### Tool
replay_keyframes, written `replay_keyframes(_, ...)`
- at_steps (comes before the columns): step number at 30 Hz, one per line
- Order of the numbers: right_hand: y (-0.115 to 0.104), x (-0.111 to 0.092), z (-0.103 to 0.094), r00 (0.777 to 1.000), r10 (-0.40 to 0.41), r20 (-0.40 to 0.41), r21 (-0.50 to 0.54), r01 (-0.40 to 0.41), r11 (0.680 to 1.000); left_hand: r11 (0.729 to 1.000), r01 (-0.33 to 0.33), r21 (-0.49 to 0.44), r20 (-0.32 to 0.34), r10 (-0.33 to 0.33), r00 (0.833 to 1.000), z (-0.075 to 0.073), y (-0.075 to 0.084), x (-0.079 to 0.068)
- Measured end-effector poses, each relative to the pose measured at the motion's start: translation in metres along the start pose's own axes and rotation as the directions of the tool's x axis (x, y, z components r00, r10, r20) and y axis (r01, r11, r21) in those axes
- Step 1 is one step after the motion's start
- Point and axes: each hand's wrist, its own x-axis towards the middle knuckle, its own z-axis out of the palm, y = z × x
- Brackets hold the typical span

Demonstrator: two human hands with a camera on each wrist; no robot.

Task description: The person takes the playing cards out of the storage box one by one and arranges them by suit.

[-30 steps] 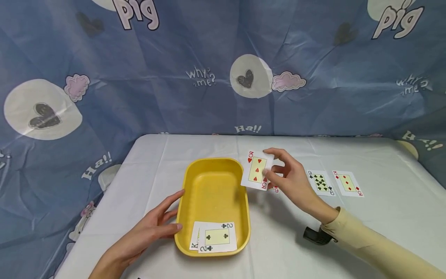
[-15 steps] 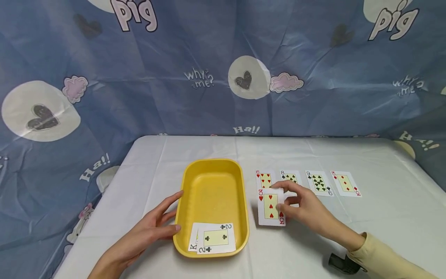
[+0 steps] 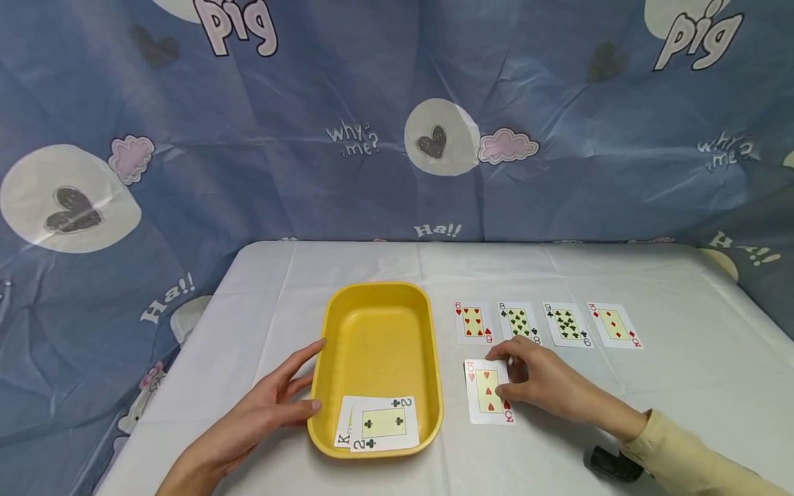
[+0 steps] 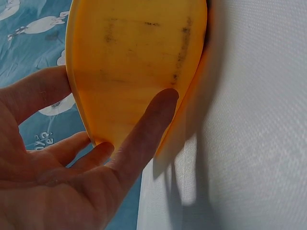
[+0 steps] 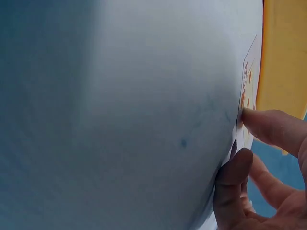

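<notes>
My right hand (image 3: 552, 382) holds the three of hearts playing card (image 3: 488, 393) by its right side, with the thumb (image 5: 273, 129) on its face. That card lies face up, close over the white cloth. To its left stands a yellow tray (image 3: 380, 344), whose left side my left hand (image 3: 263, 406) touches with spread fingers. The left wrist view shows the thumb (image 4: 144, 134) against the tray's outer wall. At the tray's near end lies a two of clubs (image 3: 386, 421), partly covering a king card (image 3: 342, 428).
Behind the right hand a face-up row holds a six of hearts (image 3: 473, 322), a black eight (image 3: 516, 318), a nine of clubs (image 3: 566, 325) and a three of diamonds (image 3: 615, 325). A black device (image 3: 614, 464) is at the right wrist. Blue printed fabric (image 3: 347, 186) hangs behind the table.
My right hand has carried the three of hearts from beside the tray's far right rim, toward me and lower, uncovering the six and the eight. The left hand stays at the tray.
</notes>
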Motion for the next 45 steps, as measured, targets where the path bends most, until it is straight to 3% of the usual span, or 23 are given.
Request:
replay_keyframes(7, 0.001, 0.007, -0.001, 0.999, -0.047, 0.013, -0.025, 0.047, 0.999, 1.000, -0.012, -0.007, 0.005, 0.012, 1.000, -0.001, -0.002, -0.002)
replay_keyframes(13, -0.002, 0.012, -0.004, 0.991, -0.119, -0.058, 0.095, 0.125, 0.988, 1.000, -0.015, -0.011, -0.001, 0.015, 1.000, -0.001, -0.002, -0.004)
replay_keyframes(22, -0.031, 0.029, -0.006, 0.971, -0.211, -0.111, 0.380, 0.238, 0.894, 1.000, 0.013, -0.004, -0.032, -0.014, 0.999, -0.001, 0.000, -0.001)
replay_keyframes(27, -0.047, 0.042, 0.002, 0.956, -0.269, -0.117, 0.412, 0.293, 0.863, 1.000, -0.003, -0.007, -0.019, 0.003, 1.000, -0.001, 0.000, -0.001)
replay_keyframes(33, -0.068, 0.054, 0.016, 0.928, -0.371, -0.038, 0.447, 0.348, 0.824, 1.000, -0.025, -0.001, 0.005, 0.025, 1.000, -0.001, 0.000, -0.003)
replay_keyframes(38, -0.084, 0.064, 0.027, 0.899, -0.429, 0.086, 0.447, 0.350, 0.823, 1.000, -0.025, 0.004, 0.004, 0.025, 1.000, 0.000, 0.001, -0.003)
replay_keyframes(41, -0.093, 0.073, 0.032, 0.862, -0.470, 0.189, 0.434, 0.356, 0.827, 1.000, -0.016, 0.008, 0.000, 0.016, 1.000, 0.001, 0.001, -0.003)
replay_keyframes(45, -0.102, 0.090, 0.036, 0.793, -0.513, 0.328, 0.397, 0.377, 0.837, 1.000, -0.013, 0.014, -0.003, 0.013, 1.000, 0.001, 0.000, -0.003)
